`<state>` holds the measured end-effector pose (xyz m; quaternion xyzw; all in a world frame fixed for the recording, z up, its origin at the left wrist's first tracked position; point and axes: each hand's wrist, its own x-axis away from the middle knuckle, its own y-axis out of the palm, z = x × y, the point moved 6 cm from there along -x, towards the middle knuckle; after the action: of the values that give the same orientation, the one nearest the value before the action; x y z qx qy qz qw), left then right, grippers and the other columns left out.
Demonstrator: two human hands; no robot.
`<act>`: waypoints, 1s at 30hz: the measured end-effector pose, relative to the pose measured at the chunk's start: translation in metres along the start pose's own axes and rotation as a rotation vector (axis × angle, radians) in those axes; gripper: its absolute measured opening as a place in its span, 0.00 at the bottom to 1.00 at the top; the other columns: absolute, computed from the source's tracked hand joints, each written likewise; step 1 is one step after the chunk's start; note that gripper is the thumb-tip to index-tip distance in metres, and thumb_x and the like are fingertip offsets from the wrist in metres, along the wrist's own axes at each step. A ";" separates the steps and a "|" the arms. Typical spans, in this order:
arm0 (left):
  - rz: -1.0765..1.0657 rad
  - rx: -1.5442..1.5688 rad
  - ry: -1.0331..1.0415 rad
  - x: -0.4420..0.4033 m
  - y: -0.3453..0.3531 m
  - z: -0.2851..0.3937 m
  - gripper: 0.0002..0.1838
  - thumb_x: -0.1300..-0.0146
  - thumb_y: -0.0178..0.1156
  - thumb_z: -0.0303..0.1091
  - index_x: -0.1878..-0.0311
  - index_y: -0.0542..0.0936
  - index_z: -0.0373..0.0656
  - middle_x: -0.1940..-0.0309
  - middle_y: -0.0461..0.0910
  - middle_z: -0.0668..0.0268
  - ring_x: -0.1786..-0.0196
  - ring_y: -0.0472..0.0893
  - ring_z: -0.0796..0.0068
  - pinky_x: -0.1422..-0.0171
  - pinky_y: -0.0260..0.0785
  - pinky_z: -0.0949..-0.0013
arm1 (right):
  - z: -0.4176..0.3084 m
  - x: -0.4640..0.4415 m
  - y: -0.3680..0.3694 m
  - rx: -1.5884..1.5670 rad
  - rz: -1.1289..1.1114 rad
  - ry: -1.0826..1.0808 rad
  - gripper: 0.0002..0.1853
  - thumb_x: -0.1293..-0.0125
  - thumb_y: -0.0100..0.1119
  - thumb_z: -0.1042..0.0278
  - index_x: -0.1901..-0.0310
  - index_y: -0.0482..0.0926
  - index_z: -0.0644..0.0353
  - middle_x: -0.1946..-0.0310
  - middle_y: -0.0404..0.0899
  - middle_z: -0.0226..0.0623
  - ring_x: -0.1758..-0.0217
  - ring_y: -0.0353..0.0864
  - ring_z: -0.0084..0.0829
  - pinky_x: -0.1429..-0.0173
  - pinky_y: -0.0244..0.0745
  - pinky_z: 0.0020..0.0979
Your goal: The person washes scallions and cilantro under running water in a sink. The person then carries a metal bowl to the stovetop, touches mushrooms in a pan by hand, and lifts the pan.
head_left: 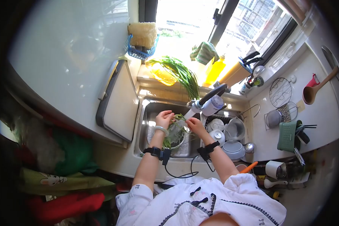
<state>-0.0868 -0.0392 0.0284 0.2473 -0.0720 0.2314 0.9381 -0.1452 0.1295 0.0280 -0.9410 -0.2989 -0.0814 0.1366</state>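
Over the left sink basin (142, 141), my left hand (165, 118) and my right hand (194, 125) are close together with their fingers pinched. Between them is a short bunch of thin green stalks, which look like chives (179, 117); both hands grip it. Water runs from the faucet (192, 112) right beside the fingers. Below, a round bowl (182, 144) in the sink holds water and more greens (167, 142), partly hidden by my left wrist. A pale bangle and a black strap are on my left wrist; another black strap is on the right.
Long green stalks (182, 73) hang from an orange basket (162, 75) on the sill. White bowls (233, 148) crowd a rack right of the faucet. A cutting board (120, 101) leans at the left. A knife block (235, 73) stands near the window; a green holder (289, 135) hangs right.
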 end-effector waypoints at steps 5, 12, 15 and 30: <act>0.115 0.098 0.024 0.000 -0.031 0.015 0.14 0.48 0.57 0.23 0.57 0.69 0.34 0.67 0.77 0.57 0.66 0.79 0.70 0.67 0.75 0.73 | 0.019 -0.003 -0.026 -0.051 0.130 -0.032 0.10 0.41 0.51 0.61 0.68 0.73 0.59 0.81 0.72 0.27 0.82 0.66 0.16 0.79 0.60 0.17; 0.158 0.157 0.016 0.001 -0.045 0.015 0.12 0.46 0.55 0.23 0.57 0.68 0.34 0.64 0.76 0.55 0.66 0.79 0.69 0.64 0.75 0.71 | 0.019 0.014 -0.025 -0.292 0.245 0.208 0.10 0.40 0.51 0.59 0.67 0.73 0.57 0.79 0.72 0.26 0.87 0.57 0.12 0.85 0.48 0.16; 0.113 0.151 0.016 0.004 -0.036 0.018 0.13 0.46 0.55 0.24 0.57 0.68 0.35 0.63 0.76 0.55 0.66 0.79 0.69 0.64 0.75 0.72 | 0.011 0.019 -0.010 -0.305 0.166 0.290 0.11 0.41 0.51 0.57 0.65 0.73 0.56 0.75 0.74 0.28 0.88 0.54 0.12 0.86 0.46 0.15; 0.189 0.295 0.008 -0.003 -0.028 0.010 0.11 0.47 0.54 0.20 0.59 0.69 0.34 0.64 0.75 0.57 0.62 0.77 0.67 0.59 0.75 0.68 | -0.005 0.031 0.043 -0.407 -0.295 0.300 0.12 0.45 0.57 0.62 0.62 0.74 0.59 0.71 0.75 0.27 0.87 0.52 0.09 0.84 0.44 0.14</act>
<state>-0.0767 -0.0669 0.0245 0.3736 -0.0565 0.3278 0.8659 -0.0954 0.1112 0.0309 -0.8728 -0.3864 -0.2971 -0.0257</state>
